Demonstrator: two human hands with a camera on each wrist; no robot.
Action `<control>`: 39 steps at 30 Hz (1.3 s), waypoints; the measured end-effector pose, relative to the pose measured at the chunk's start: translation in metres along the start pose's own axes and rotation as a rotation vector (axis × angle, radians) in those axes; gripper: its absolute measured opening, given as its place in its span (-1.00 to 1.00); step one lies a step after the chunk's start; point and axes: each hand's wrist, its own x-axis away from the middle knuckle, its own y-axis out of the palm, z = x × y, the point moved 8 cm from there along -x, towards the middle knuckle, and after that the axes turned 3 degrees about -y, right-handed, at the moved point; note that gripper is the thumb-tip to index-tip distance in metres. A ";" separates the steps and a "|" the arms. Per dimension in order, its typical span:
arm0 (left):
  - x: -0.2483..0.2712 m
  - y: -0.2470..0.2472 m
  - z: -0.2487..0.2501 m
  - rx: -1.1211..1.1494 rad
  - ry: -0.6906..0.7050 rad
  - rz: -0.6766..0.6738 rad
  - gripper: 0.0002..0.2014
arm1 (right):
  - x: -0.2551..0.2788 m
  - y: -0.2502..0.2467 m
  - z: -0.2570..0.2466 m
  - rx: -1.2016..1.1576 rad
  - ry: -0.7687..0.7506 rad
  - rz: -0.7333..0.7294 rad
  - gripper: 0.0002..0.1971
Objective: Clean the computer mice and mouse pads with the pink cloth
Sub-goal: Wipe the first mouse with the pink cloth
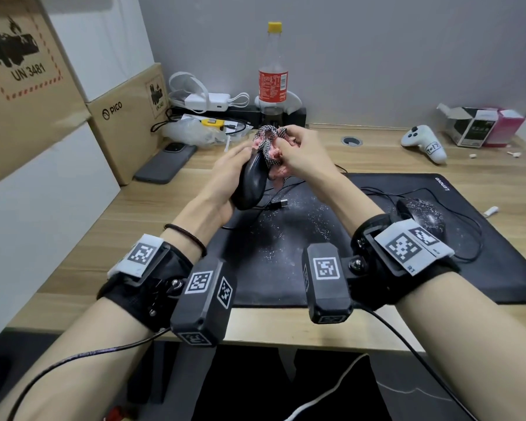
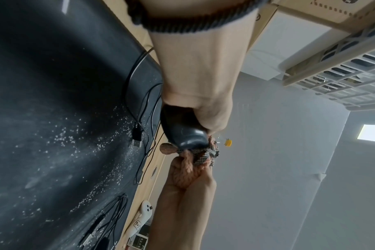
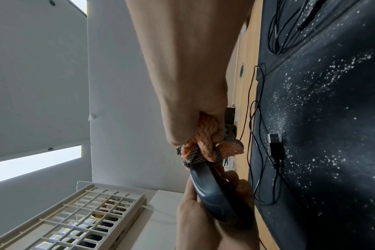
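My left hand (image 1: 228, 171) grips a black wired mouse (image 1: 251, 185) and holds it tilted in the air above the desk. My right hand (image 1: 298, 153) clutches the bunched pink cloth (image 1: 271, 147) with its checked trim and presses it against the mouse's front end. The left wrist view shows the mouse (image 2: 183, 130) meeting the cloth (image 2: 195, 162); the right wrist view shows the cloth (image 3: 206, 147) over the mouse (image 3: 212, 197). A second black mouse (image 1: 422, 214), speckled white, lies on the black mouse pad (image 1: 286, 253), which is dusted with white specks.
Mouse cables and a USB plug (image 1: 281, 203) trail over the pad. Cardboard boxes (image 1: 128, 117) and a phone (image 1: 167, 164) stand at left. A cola bottle (image 1: 273, 74), chargers and bags line the back. A white controller (image 1: 422, 142) and small boxes (image 1: 480, 126) sit at right.
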 end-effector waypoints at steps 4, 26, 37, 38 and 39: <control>-0.011 -0.018 -0.004 0.013 0.002 0.172 -0.69 | 0.017 0.009 -0.012 0.043 -0.041 -0.138 -0.85; -0.002 -0.012 0.015 -0.288 0.210 0.261 -0.65 | 0.009 0.009 -0.002 -0.035 -0.028 -0.010 -0.82; -0.013 -0.023 0.017 -0.456 0.182 0.406 -0.55 | 0.033 0.012 -0.009 0.034 -0.053 -0.060 -0.91; -0.013 -0.020 0.018 -0.474 0.200 0.385 -0.57 | 0.032 0.011 -0.009 0.009 -0.031 -0.044 -0.90; -0.013 -0.017 0.018 -0.488 0.228 0.361 -0.57 | 0.028 0.008 -0.008 -0.009 -0.007 -0.014 -0.90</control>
